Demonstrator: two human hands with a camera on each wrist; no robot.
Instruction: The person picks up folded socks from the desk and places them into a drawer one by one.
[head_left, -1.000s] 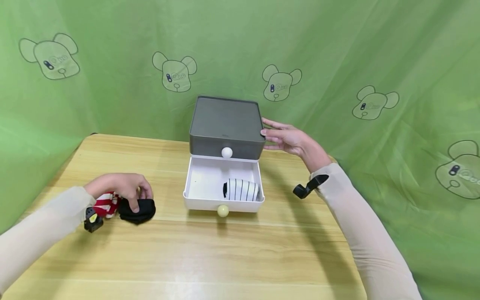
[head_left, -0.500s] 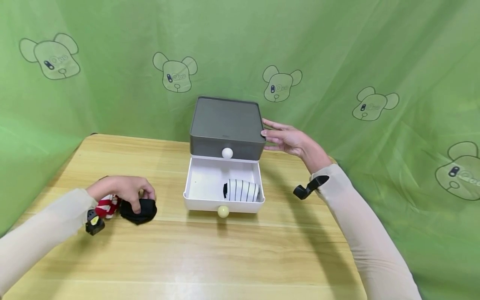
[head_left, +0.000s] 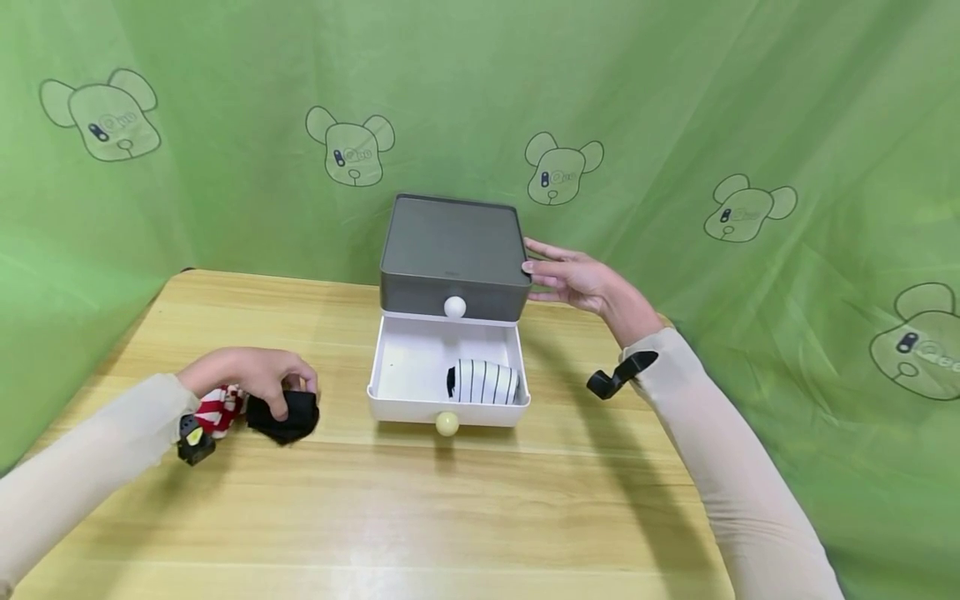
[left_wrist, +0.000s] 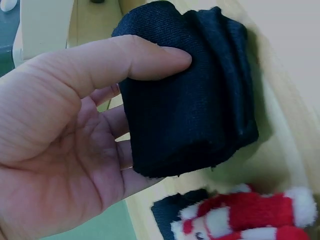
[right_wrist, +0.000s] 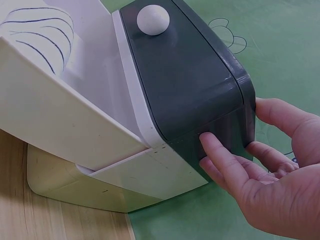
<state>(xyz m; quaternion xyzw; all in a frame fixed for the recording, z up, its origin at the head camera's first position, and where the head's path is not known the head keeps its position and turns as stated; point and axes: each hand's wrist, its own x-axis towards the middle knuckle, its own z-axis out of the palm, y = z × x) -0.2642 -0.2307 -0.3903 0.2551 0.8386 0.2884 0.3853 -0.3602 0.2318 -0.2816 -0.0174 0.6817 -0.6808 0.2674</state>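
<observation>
My left hand [head_left: 262,375] pinches a folded black knit cloth [left_wrist: 175,120] between thumb and fingers, at the left of the table. The cloth lies in several layers, with the thumb across its top. Behind it, by the wrist, a fuzzy red-and-white item [left_wrist: 260,215] with a small face partly covers another dark ribbed cloth [left_wrist: 167,215]. My right hand [head_left: 573,279] touches the right side of a drawer cabinet [head_left: 453,242] with fairly straight fingers. The cabinet's white drawer [head_left: 408,367] is pulled out and holds a white, black-striped cloth bundle [head_left: 487,381] at its right.
The cabinet's dark grey top drawer, with a white knob [head_left: 454,307], is closed. A pale yellow knob [head_left: 447,424] shows below the white drawer's front. Wooden tabletop [head_left: 420,508] surrounds these things. A green printed curtain [head_left: 450,92] hangs behind and at both sides.
My left hand has shifted slightly right with the black cloth, which tilts and lifts a little. The right hand, cabinet and drawer stay where they were.
</observation>
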